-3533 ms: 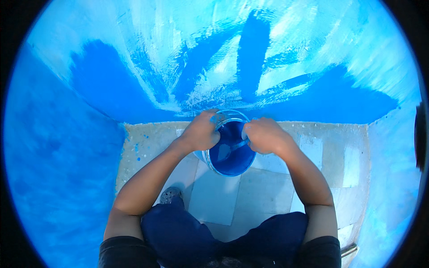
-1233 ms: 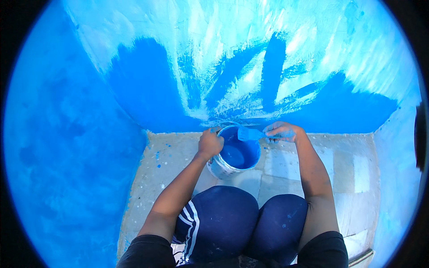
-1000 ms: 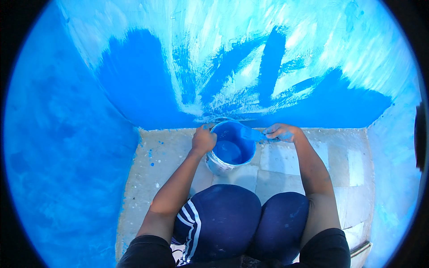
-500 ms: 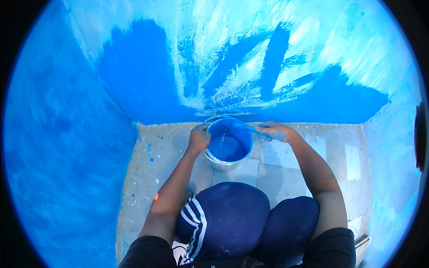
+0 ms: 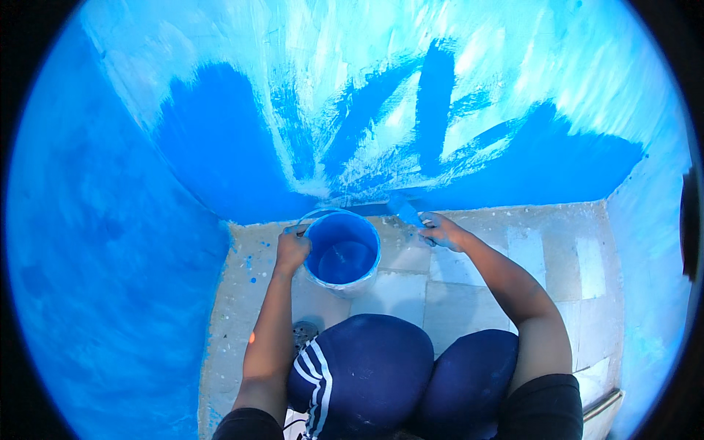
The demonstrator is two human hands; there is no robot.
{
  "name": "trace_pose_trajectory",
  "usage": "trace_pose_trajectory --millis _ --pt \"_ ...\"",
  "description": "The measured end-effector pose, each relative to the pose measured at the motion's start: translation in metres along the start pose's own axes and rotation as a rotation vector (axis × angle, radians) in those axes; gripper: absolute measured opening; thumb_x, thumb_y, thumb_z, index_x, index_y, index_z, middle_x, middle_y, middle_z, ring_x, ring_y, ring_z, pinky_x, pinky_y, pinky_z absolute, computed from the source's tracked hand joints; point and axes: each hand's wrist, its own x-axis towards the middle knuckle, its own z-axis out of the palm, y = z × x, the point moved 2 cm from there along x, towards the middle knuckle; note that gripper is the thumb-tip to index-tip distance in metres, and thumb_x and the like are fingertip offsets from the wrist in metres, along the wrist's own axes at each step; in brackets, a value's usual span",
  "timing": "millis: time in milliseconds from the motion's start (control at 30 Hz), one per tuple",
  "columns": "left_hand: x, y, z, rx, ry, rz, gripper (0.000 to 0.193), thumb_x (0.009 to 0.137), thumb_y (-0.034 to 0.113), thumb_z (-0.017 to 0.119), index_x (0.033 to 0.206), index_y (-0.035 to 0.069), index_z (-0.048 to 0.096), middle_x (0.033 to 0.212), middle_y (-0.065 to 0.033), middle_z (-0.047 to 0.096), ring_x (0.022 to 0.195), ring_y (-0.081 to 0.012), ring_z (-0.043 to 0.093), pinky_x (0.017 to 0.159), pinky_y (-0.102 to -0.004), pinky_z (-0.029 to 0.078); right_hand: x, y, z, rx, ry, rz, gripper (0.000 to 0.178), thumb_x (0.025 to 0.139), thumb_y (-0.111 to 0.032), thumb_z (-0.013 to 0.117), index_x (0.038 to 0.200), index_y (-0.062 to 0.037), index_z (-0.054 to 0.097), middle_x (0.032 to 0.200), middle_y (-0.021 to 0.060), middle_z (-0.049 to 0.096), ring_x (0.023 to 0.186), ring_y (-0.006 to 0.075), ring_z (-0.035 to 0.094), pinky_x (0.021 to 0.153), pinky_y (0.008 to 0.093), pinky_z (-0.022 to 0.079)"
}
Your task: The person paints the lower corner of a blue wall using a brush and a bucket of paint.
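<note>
A white paint bucket with blue paint inside stands on the pale tiled floor near the wall's base. My left hand grips its left rim. My right hand holds a paintbrush with a blue-coated head, its bristles pointing at the bottom of the wall, just right of the bucket. The wall ahead is partly covered in dark blue paint, with whitish unpainted patches and streaks above.
A blue-painted side wall closes in on the left, another blue wall on the right. My knees in dark trousers are bent below the bucket, a shoe beside them. Paint drips speckle the floor at left.
The brush has left the bucket and moved right and up toward the wall's base. My left hand stays on the bucket rim. The view has shifted slightly.
</note>
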Motion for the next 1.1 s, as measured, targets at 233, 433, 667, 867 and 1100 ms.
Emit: trace_pose_trajectory --millis 233,433,667,867,1100 --pt "0.003 -0.014 0.005 -0.044 0.059 0.042 0.037 0.072 0.002 0.049 0.1 0.003 0.074 0.069 -0.0074 0.065 0.06 -0.015 0.057 0.056 -0.0307 0.044 0.041 -0.055 0.025 -0.951 -0.123 -0.3 0.041 0.084 -0.026 0.069 0.119 -0.005 0.059 0.109 0.0161 0.064 0.094 0.0291 0.062 0.078 0.0422 0.048" --pt "0.001 -0.009 0.006 -0.286 -0.005 -0.127 0.042 0.071 0.002 0.049 0.107 0.002 0.071 0.074 -0.0067 0.064 0.062 -0.0127 0.055 0.057 -0.0292 0.044 0.037 -0.117 0.016 -1.235 -0.273 0.104 0.028 0.083 -0.022 0.066 0.104 -0.0034 0.064 0.094 0.0166 0.066 0.083 0.0276 0.065 0.068 0.0425 0.051" --pt "0.012 -0.028 0.015 -0.273 0.066 0.034 0.044 0.068 0.001 0.049 0.107 0.002 0.071 0.085 -0.0102 0.068 0.071 -0.0174 0.062 0.064 -0.0305 0.049 0.013 -0.136 -0.007 -1.054 -0.285 0.396 0.016 0.087 -0.017 0.062 0.098 -0.005 0.061 0.083 0.0116 0.066 0.066 0.0224 0.061 0.055 0.0384 0.049" --pt "-0.001 0.003 0.028 -0.288 0.089 -0.05 0.039 0.07 0.004 0.051 0.102 0.002 0.073 0.098 -0.0215 0.071 0.093 -0.033 0.069 0.086 -0.0371 0.051 0.013 -0.107 -0.039 -0.811 -0.228 0.481 0.011 0.086 -0.015 0.065 0.091 -0.0085 0.058 0.084 0.0082 0.066 0.071 0.02 0.061 0.059 0.0365 0.048" --pt "0.032 -0.008 0.034 -0.087 -0.043 0.236 0.042 0.07 -0.001 0.048 0.105 0.0 0.071 0.099 -0.0187 0.07 0.087 -0.0275 0.066 0.077 -0.036 0.052 0.034 -0.081 -0.056 -0.869 -0.358 0.555 0.022 0.081 -0.016 0.072 0.101 -0.0145 0.063 0.088 0.0041 0.065 0.08 0.018 0.061 0.065 0.0365 0.048"
